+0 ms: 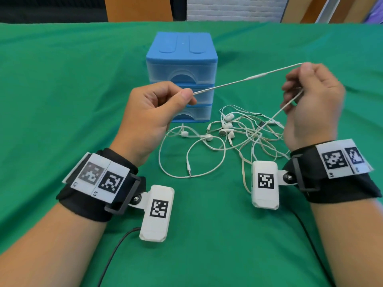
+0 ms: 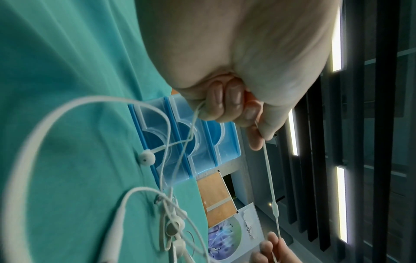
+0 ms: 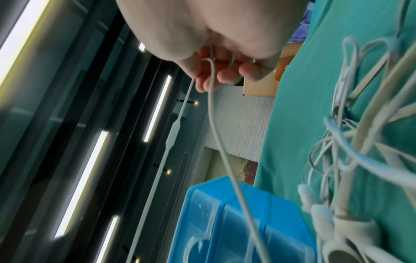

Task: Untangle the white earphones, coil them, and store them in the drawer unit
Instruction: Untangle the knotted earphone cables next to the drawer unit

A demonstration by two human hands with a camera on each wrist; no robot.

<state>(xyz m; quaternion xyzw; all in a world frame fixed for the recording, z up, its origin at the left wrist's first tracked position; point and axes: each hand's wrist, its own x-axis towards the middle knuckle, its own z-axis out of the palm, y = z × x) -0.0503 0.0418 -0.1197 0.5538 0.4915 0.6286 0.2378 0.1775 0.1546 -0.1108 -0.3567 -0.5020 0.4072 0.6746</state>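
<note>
Hands are stretching one white earphone cable (image 1: 228,83) taut: left hand (image 1: 151,112) is pinching it between thumb and curled fingers, right hand (image 1: 310,102) is gripping the other end, inline remote nearer right fingertips. Tangled earphones (image 1: 234,133) are lying below both fists, just beside blue drawer unit (image 1: 182,65), drawers closed.

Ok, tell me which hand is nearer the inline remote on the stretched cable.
Right. The right hand pinches the cable just past the inline remote; the left hand pinches it farther along.
</note>
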